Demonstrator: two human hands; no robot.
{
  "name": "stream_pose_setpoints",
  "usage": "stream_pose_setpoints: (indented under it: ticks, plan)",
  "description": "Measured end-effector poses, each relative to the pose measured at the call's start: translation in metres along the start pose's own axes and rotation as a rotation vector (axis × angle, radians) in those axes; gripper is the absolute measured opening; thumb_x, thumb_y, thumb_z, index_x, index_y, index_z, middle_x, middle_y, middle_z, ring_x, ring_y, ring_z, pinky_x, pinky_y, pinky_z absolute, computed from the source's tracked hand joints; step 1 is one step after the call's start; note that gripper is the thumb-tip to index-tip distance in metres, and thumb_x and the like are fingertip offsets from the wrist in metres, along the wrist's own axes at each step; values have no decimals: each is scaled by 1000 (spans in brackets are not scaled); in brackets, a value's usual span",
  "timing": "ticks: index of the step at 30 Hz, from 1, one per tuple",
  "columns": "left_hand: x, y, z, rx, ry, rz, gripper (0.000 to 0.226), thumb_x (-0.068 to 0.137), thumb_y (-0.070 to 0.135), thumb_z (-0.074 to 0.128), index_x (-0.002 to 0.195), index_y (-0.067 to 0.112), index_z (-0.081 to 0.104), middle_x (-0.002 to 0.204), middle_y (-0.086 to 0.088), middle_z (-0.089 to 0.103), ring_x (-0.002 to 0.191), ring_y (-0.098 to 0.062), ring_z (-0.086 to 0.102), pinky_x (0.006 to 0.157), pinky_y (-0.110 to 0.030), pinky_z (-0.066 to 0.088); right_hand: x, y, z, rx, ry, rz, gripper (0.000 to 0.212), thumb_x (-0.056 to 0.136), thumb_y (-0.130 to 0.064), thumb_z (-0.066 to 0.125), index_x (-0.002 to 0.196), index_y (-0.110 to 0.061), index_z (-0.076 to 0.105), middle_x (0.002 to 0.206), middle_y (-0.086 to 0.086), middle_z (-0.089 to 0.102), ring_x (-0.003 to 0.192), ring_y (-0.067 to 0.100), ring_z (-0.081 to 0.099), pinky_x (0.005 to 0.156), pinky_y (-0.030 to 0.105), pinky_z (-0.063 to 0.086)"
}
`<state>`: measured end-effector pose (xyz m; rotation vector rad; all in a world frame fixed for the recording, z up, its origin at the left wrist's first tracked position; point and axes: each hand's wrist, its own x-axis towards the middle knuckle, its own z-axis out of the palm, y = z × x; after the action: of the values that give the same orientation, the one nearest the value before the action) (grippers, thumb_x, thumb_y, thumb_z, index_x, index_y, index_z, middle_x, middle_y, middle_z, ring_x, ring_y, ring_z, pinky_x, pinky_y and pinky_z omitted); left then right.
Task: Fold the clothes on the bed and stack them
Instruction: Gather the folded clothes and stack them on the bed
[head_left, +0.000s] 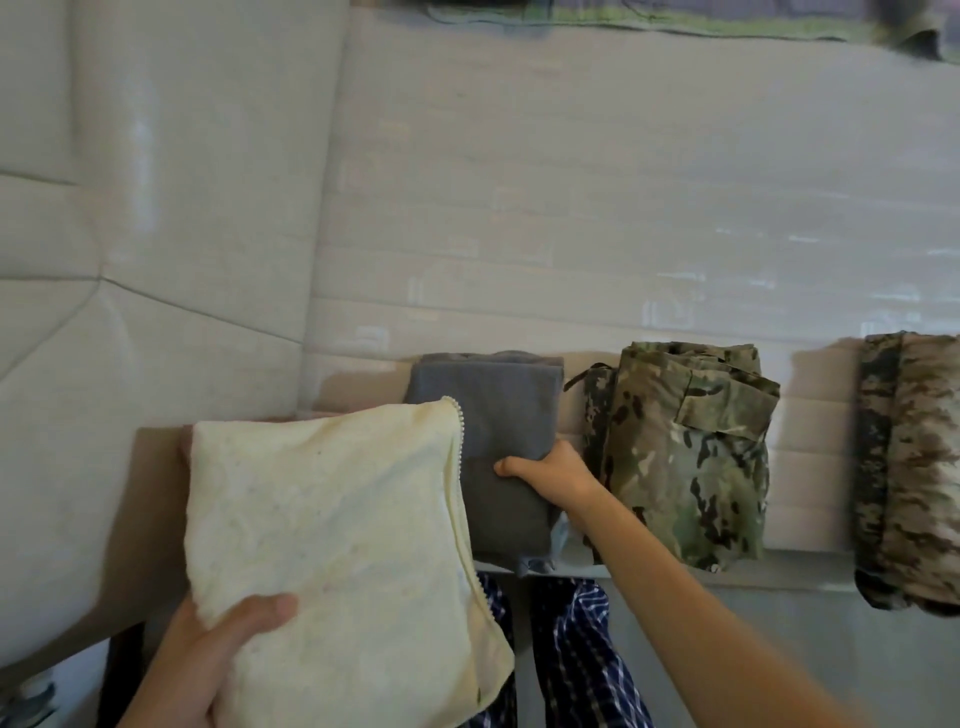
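A folded cream-yellow garment with a zipper edge (332, 530) is held up at the lower left, with my left hand (213, 660) gripping its near corner. Behind it a folded grey garment (488, 415) lies at the bed's near edge. My right hand (545, 475) grips the grey garment's right side, thumb on top and fingers underneath. To its right sits a folded green camouflage garment (685, 457). A second folded camouflage garment (914, 467), browner, lies at the far right edge of the view.
The pale striped mattress (597, 208) stretches away behind the folded clothes. A padded cream headboard (130, 208) stands at the left. A green cloth (675, 21) lies along the far edge. Blue checked trousers (576, 649) on my legs show below.
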<state>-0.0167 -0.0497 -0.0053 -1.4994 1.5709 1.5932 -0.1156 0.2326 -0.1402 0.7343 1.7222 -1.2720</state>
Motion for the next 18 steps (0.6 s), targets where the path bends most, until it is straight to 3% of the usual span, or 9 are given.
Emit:
stream_pose_setpoints:
  ticks: [3, 6, 8, 10, 12, 15, 16, 18]
  plan:
    - [-8, 9, 8, -92, -135, -26, 48, 53, 6, 65, 99, 19, 64, 85, -11, 74, 81, -30, 65, 67, -39, 48, -55, -5, -25, -129, 242, -147, 37, 69, -32, 78, 101, -26, 60, 87, -15, 63, 81, 6, 62, 61, 19, 49]
    - [-6, 18, 24, -136, -337, 18, 38, 52, 5, 61, 87, 13, 75, 81, -16, 74, 70, -33, 71, 51, -39, 55, -112, -7, -67, -188, 496, -150, 39, 65, -38, 80, 92, -33, 52, 74, -26, 51, 67, -5, 51, 51, 16, 41]
    - [9, 25, 45, -143, -463, -3, 36, 40, 6, 71, 75, 9, 77, 76, -19, 73, 62, -31, 71, 44, -35, 54, -138, -9, -94, -203, 655, -99, 47, 62, -38, 83, 99, -23, 58, 71, -20, 50, 62, 2, 48, 54, 21, 41]
    - [37, 29, 76, -68, -513, -46, 56, 29, 13, 78, 84, 4, 73, 76, -17, 73, 62, -28, 71, 47, -31, 55, -150, -10, -115, -214, 760, -28, 61, 61, -35, 85, 111, -10, 60, 84, -1, 61, 70, 17, 52, 64, 28, 42]
    - [74, 24, 111, 48, -486, -46, 63, 40, 17, 80, 100, 4, 65, 78, -12, 74, 67, -23, 71, 55, -28, 56, -154, -10, -127, -216, 771, 37, 70, 63, -35, 84, 120, -4, 58, 110, 16, 65, 90, 32, 59, 76, 38, 46]
    - [127, 6, 147, 123, -374, -12, 45, 76, 11, 75, 117, 4, 59, 104, -16, 71, 92, -29, 67, 80, -41, 55, -157, -10, -127, -248, 734, 101, 74, 62, -39, 83, 123, -5, 57, 122, 20, 61, 106, 39, 57, 90, 45, 47]
    - [140, -1, 151, 145, -339, 6, 42, 78, 12, 75, 116, 4, 59, 110, -18, 68, 94, -28, 67, 81, -42, 56, -158, -12, -123, -249, 718, 116, 75, 61, -39, 83, 123, -5, 57, 122, 20, 61, 107, 39, 57, 92, 45, 46]
    - [156, -14, 154, 150, -305, 37, 44, 73, 18, 79, 111, 5, 61, 110, -17, 69, 87, -23, 69, 67, -32, 57, -160, -15, -119, -243, 678, 128, 74, 60, -35, 85, 121, -3, 58, 121, 21, 61, 108, 38, 56, 92, 44, 45]
